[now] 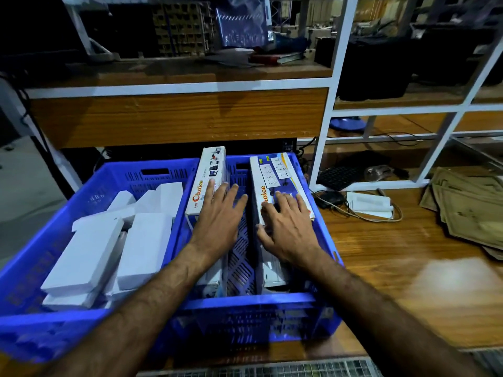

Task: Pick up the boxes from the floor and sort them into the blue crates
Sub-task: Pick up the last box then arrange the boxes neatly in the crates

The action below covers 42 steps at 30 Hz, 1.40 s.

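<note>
Left hand lies flat with straight fingers on a long "Choice" power-strip carton, right hand spread on its twin, both in the blue crate mid-frame; likely light, stiff, smooth card, best gripped across the narrow sides.

Both crates are bright blue with slotted walls and a lattice floor. Plain white boxes fill the left crate. Two long boxes are white with red lettering; the right one carries blue and yellow.
</note>
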### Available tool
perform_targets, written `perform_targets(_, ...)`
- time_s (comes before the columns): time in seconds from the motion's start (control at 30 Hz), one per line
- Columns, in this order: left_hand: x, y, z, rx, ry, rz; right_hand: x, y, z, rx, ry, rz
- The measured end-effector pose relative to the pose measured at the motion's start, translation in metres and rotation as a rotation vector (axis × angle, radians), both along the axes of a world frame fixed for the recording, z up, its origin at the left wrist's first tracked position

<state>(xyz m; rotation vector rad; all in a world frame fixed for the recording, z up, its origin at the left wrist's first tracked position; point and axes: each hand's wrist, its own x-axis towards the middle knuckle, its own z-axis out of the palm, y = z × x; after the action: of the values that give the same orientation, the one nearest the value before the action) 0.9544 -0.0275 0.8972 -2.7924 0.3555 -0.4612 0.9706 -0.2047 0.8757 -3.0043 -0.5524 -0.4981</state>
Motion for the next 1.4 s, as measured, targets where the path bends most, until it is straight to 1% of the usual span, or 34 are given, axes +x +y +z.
perform_targets(0.23, -0.001, -0.015, -0.011, -0.016, -0.018, -0.125, -0.007, 0.001, -0.002, -0.044, 0.043, -0.025)
perform_targets(0.4, -0.006, -0.021, -0.020, -0.142, 0.003, -0.193, -0.020, 0.000, 0.000, -0.007, 0.026, -0.017)
perform_targets(0.53, -0.016, -0.024, -0.023, -0.287, 0.049, -0.230, -0.047, 0.002, 0.007, 0.071, 0.004, -0.082)
perform_targets(0.6, -0.023, -0.027, -0.026, -0.338, 0.126, -0.176, -0.060, 0.005, 0.011, 0.068, 0.132, -0.114)
perform_targets(0.7, -0.025, -0.029, -0.032, -0.354, 0.246, -0.049, -0.062, 0.012, 0.011, 0.032, 0.441, -0.158)
perform_targets(0.73, -0.024, -0.029, -0.034, -0.354, 0.283, -0.023, -0.062, 0.015, 0.010, 0.015, 0.507, -0.163)
perform_targets(0.77, -0.023, -0.029, -0.037, -0.356, 0.315, -0.004, -0.060, 0.018, 0.007, -0.006, 0.543, -0.157)
perform_targets(0.87, -0.020, -0.027, -0.044, -0.376, 0.416, 0.043, -0.052, 0.032, -0.004, -0.061, 0.570, -0.150)
perform_targets(0.97, -0.020, -0.027, -0.043, -0.382, 0.474, 0.055, -0.045, 0.046, -0.012, -0.059, 0.619, -0.249)
perform_targets(1.0, -0.020, -0.026, -0.042, -0.370, 0.458, 0.050, -0.044, 0.050, -0.015, -0.045, 0.636, -0.308)
perform_targets(1.07, -0.023, -0.024, -0.041, -0.332, 0.363, 0.014, -0.045, 0.056, -0.020, -0.052, 0.639, -0.383)
perform_targets(1.13, -0.024, -0.019, -0.041, -0.281, 0.237, -0.028, -0.048, 0.058, -0.021, -0.097, 0.608, -0.407)
perform_targets(1.2, -0.023, -0.016, -0.038, -0.242, 0.151, -0.054, -0.049, 0.059, -0.020, -0.135, 0.601, -0.410)
perform_targets(1.3, -0.022, -0.013, -0.033, -0.211, 0.081, -0.104, -0.050, 0.062, -0.020, -0.137, 0.633, -0.398)
perform_targets(1.4, -0.024, -0.012, -0.035, -0.195, 0.071, -0.117, -0.052, 0.062, -0.018, -0.107, 0.667, -0.386)
